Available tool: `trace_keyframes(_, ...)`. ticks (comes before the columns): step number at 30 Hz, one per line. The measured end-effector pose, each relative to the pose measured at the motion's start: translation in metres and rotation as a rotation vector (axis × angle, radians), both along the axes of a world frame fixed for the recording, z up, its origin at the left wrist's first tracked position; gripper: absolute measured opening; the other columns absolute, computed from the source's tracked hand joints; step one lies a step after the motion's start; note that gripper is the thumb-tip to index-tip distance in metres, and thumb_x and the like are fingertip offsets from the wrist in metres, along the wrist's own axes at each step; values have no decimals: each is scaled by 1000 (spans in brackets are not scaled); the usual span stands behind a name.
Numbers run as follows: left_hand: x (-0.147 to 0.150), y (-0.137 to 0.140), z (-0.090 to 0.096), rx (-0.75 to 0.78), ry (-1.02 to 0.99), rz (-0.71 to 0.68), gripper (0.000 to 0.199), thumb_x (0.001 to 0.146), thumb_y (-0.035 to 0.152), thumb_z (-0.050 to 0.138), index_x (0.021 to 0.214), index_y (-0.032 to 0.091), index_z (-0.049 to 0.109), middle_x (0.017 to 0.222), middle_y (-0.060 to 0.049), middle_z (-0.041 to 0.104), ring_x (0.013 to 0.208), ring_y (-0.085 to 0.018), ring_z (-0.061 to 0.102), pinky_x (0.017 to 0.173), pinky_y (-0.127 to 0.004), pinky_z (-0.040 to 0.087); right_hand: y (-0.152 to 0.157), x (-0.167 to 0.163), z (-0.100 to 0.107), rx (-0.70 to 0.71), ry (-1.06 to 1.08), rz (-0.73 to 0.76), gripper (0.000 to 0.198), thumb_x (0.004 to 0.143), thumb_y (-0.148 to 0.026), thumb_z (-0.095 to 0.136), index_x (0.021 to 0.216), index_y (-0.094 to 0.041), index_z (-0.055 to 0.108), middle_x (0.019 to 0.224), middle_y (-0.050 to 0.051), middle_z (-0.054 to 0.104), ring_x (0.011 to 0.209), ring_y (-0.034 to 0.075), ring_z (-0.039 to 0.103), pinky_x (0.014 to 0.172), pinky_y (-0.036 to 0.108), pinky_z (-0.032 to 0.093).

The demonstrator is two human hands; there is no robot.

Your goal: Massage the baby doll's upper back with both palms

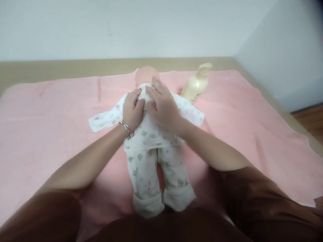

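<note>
A baby doll lies stretched out with its bald head (145,74) pointing away from me. It wears a white printed shirt (151,137) with long sleeves spread to both sides, and matching trousers (142,168) with thick turned-up cuffs. My left hand (132,109) rests on the upper part of the shirt near the collar, thumb apart from the fingers. Opposite it, my right hand (164,106) lies over the other shoulder with fingers spread, their tips by the neck. Neither hand visibly grips anything. The doll's face cannot be made out.
Under the doll a pink cloth (58,134) covers most of the wooden surface (75,69). A cream pump bottle (195,86) is tilted beside the doll's right-hand sleeve in view. Pale walls (126,30) stand behind and at the right.
</note>
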State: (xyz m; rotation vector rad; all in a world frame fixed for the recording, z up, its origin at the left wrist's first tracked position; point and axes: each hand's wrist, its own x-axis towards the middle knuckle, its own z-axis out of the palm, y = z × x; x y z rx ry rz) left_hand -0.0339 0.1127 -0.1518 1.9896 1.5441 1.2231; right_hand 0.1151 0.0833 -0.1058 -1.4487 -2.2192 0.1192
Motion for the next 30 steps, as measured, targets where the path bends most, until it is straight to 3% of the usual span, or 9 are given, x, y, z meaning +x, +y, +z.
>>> trace_keyframes(4,-1,1,-2,18,30,2,47,91,31,39,129,21,64,135,-5,68,124,-22,61,113,-39,51,6,-3,-16,-33,-1,16,51,99,-19,32,144,-11,55,163,15,42,157,29,33,132,55,27)
trace_keyframes(11,-5,4,-12,50,-51,-33,46,93,37,42,131,23,65,137,-4,68,127,-24,61,116,-43,50,8,8,5,98,38,56,55,94,-15,36,147,-15,49,169,10,32,159,28,30,132,54,28)
trace_keyframes(15,-10,5,-22,146,-205,-78,40,91,41,52,123,26,70,137,-1,69,129,-24,62,118,-43,49,13,5,-12,160,84,66,54,91,-13,37,142,-13,52,166,12,37,158,29,31,132,52,28)
trace_keyframes(19,-16,6,-30,200,-220,-118,40,94,48,53,122,28,71,140,0,68,136,-24,60,122,-44,46,19,2,-29,84,94,98,48,93,-17,37,136,-16,58,161,12,46,154,31,39,130,57,32)
trace_keyframes(25,-18,7,-34,202,-224,-116,56,96,66,45,122,23,70,141,-2,67,140,-25,57,125,-51,42,20,10,-9,107,111,55,55,91,-16,39,144,-18,51,168,9,35,158,28,31,131,52,32)
trace_keyframes(30,-15,5,-32,169,-224,-86,62,95,71,40,120,23,71,141,-2,67,141,-25,57,127,-54,40,11,8,0,154,88,-23,60,93,-17,39,152,-21,45,171,4,28,163,24,20,136,48,24)
